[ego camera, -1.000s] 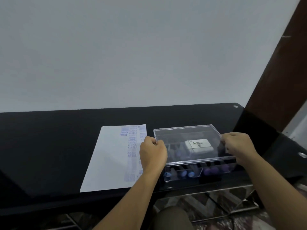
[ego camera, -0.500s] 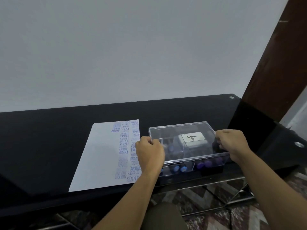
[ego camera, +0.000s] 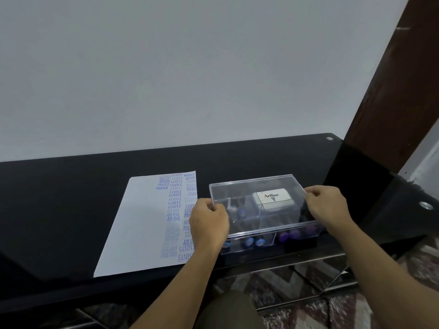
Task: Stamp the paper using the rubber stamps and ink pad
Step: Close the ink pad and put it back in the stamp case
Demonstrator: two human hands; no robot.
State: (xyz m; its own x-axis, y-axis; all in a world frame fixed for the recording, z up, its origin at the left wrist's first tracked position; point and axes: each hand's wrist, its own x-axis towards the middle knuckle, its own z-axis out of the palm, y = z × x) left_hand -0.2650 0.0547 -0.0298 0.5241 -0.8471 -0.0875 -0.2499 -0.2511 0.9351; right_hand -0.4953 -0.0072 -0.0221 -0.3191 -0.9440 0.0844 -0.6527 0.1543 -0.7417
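Head view: left hand (ego camera: 209, 225) and right hand (ego camera: 329, 206) pinch the clear lid (ego camera: 240, 189) over the Artline ink pad (ego camera: 273, 201); paper (ego camera: 137, 222) stamped SAMPLE, FRAGILE

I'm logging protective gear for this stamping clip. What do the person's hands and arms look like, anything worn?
Both are bare. The left hand and right hand have no gloves, and no rings show. The left forearm and right forearm show no sleeve, watch or bracelet up to the frame's edge.

Clear lid (ego camera: 237, 191) gripped by left hand (ego camera: 209, 224), right hand (ego camera: 329, 205); paper (ego camera: 142, 222) beside box (ego camera: 268, 243).
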